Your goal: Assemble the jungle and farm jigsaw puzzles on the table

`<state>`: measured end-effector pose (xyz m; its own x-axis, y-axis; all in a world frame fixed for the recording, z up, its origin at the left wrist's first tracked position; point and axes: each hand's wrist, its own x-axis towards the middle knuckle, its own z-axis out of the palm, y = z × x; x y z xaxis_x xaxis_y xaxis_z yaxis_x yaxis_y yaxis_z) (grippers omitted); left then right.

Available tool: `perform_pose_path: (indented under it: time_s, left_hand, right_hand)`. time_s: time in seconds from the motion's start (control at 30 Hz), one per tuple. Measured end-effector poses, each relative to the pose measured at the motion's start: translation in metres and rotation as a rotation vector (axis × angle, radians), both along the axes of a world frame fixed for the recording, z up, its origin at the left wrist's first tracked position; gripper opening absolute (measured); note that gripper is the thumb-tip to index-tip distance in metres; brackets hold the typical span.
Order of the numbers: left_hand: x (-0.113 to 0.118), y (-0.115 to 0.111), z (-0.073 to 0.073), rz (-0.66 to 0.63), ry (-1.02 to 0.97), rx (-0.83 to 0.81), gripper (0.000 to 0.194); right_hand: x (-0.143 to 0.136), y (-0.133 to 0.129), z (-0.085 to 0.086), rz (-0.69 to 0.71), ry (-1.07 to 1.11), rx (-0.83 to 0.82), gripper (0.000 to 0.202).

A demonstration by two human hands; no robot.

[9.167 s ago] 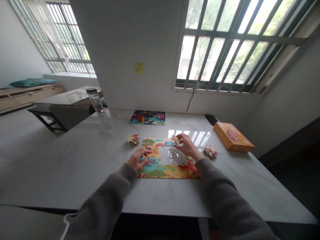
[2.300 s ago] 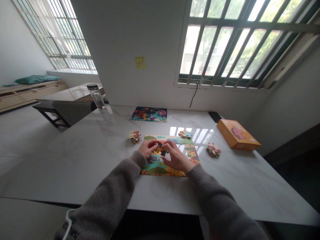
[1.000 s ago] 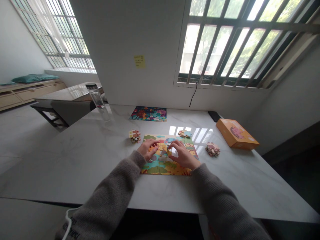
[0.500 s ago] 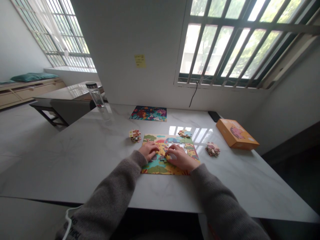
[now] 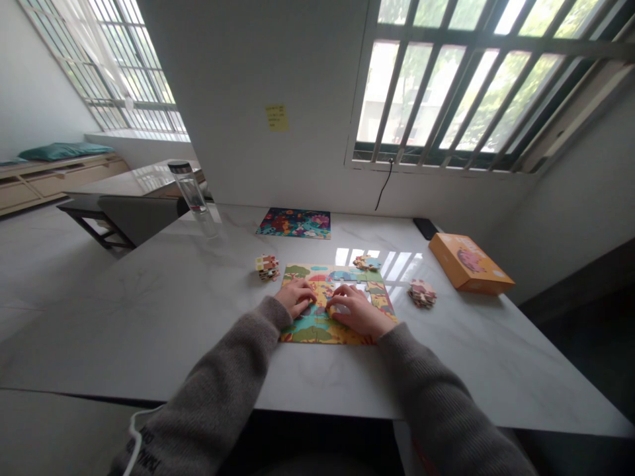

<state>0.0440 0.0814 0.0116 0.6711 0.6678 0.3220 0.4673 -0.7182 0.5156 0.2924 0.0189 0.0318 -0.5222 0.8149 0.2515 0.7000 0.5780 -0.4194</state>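
A partly filled jigsaw puzzle (image 5: 307,334) lies flat on the white marbled table, with a gap showing the tabletop right of its middle. My left hand (image 5: 296,297) rests on its left part, fingers bent and a little apart, with nothing in them. On the puzzle's middle, my right hand (image 5: 358,312) has its fingertips curled down at the edge of the gap; what they hold, if anything, is hidden. Small stacks of loose pieces lie around the puzzle: one at the left (image 5: 268,267), one at the top right (image 5: 367,263) and one at the right (image 5: 422,293).
A dark printed picture sheet (image 5: 295,223) lies behind the puzzle. An orange box (image 5: 470,263) and a black phone (image 5: 424,229) are at the right. A clear bottle (image 5: 188,188) stands at the back left. A yellow note (image 5: 276,118) is on the wall.
The puzzle piece that sat raised and askew near my right fingertips now lies flat among the middle pieces. My right fingertips have shifted slightly left; my left hand has hardly moved.
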Motion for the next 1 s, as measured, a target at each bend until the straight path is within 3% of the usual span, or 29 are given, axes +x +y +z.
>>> perform_pose_path:
  time_s: [0.33, 0.57, 0.8, 0.9, 1.0]
  left_hand:
    - [0.001, -0.002, -0.001, 0.003, 0.072, 0.052, 0.015]
    - [0.015, -0.015, 0.0, 0.177, 0.162, 0.116, 0.031]
    - [0.017, -0.017, -0.001, 0.182, 0.183, 0.131, 0.027]
    - [0.015, -0.014, -0.004, 0.156, 0.167, 0.124, 0.023]
    - [0.014, -0.01, -0.009, 0.134, 0.128, 0.131, 0.019]
  right_hand:
    - [0.0, 0.0, -0.001, -0.003, -0.005, -0.001, 0.022]
    - [0.0, 0.0, 0.0, 0.007, 0.0, 0.007, 0.019]
    - [0.0, -0.003, 0.002, 0.022, 0.0, 0.014, 0.019]
    - [0.007, 0.003, 0.001, 0.045, 0.061, 0.008, 0.022]
    - [0.024, 0.023, -0.001, -0.07, 0.156, 0.07, 0.026]
